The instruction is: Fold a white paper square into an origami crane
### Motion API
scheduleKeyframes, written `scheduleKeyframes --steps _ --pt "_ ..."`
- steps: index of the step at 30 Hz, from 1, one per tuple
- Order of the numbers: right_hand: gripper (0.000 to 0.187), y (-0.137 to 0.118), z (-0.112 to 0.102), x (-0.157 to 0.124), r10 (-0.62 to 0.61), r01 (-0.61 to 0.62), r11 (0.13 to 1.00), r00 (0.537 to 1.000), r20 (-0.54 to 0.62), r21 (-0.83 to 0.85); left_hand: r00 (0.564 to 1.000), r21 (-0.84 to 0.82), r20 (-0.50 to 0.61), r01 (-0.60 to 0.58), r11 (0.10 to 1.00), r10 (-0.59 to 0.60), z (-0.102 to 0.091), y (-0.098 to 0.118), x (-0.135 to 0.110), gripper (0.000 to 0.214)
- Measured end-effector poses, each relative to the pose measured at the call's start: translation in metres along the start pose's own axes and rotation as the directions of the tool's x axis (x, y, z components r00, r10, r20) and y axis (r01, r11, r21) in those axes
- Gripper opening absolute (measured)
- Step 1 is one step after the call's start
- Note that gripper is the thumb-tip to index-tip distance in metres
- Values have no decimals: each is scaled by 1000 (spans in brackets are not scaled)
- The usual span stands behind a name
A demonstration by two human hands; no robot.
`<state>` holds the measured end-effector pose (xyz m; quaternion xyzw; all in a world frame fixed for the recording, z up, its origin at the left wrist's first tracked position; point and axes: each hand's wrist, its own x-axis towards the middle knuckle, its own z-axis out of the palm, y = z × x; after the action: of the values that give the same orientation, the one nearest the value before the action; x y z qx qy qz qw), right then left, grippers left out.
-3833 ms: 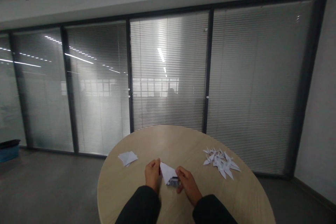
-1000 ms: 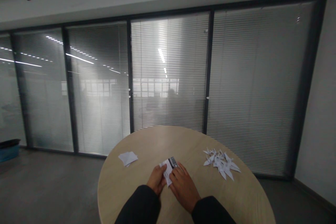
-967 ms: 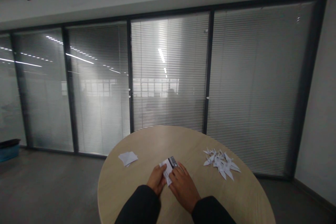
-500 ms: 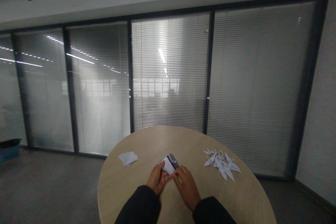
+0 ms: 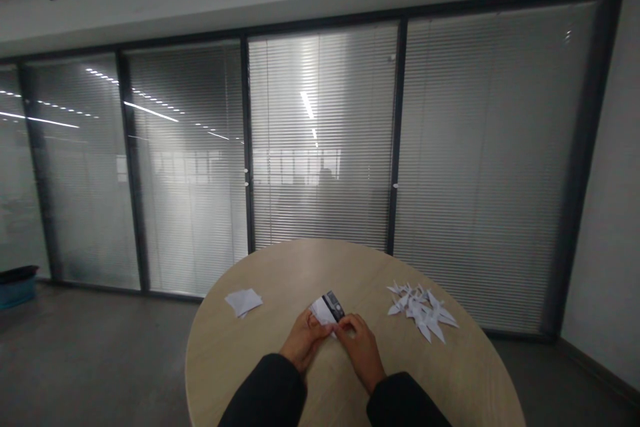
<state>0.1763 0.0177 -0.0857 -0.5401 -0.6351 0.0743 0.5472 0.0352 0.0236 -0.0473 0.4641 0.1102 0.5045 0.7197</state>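
A small folded piece of white paper (image 5: 325,310) with a dark printed patch at its far corner lies between my hands on the round wooden table (image 5: 240,353). My left hand (image 5: 304,341) pinches its near left edge with fingers closed. From the right, my right hand (image 5: 364,347) pinches the near right edge, fingers curled. Both wrists are in dark sleeves.
A few flat white paper sheets (image 5: 243,301) lie at the table's left. Several folded white paper shapes (image 5: 421,307) are heaped at the right. Glass walls with blinds stand behind the table. A blue bin (image 5: 17,283) sits on the floor far left.
The paper was a lifted triangle earlier and is now a smaller fold. Over the last second it shifted slightly away from me, and my right hand slid off its top to its near edge.
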Motion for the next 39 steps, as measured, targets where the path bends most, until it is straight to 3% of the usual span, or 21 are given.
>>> scheduleKeyframes --steps 2,4,6,9,12,20,27,39 --pt "21 8 4 1 46 -39 997 994 -95 71 1000 7 -9 1 1000 -1 -1 -1 0 49" --pt "45 13 8 2 126 -99 983 976 -177 153 1000 15 -18 11 1000 -10 -1 -1 0 49" --pt "57 14 8 2 185 -157 964 976 -115 217 999 21 -26 20 1000 -19 0 -1 0 50" --pt "44 6 3 2 176 -192 949 981 85 249 1000 44 -28 7 999 -5 2 -1 0 51" --pt "34 -5 -4 1 190 -224 941 970 153 253 1000 93 -27 2 996 1 0 -1 0 49" --pt "27 -10 -8 3 196 -248 897 965 175 365 993 181 -117 -2 983 23 -9 -1 1 44" --pt "38 -20 -12 2 191 -298 869 939 287 394 989 177 -147 29 984 -3 -8 2 0 41" --pt "44 -18 -10 2 199 -293 899 935 294 324 974 216 -223 23 976 27 -9 4 1 38"
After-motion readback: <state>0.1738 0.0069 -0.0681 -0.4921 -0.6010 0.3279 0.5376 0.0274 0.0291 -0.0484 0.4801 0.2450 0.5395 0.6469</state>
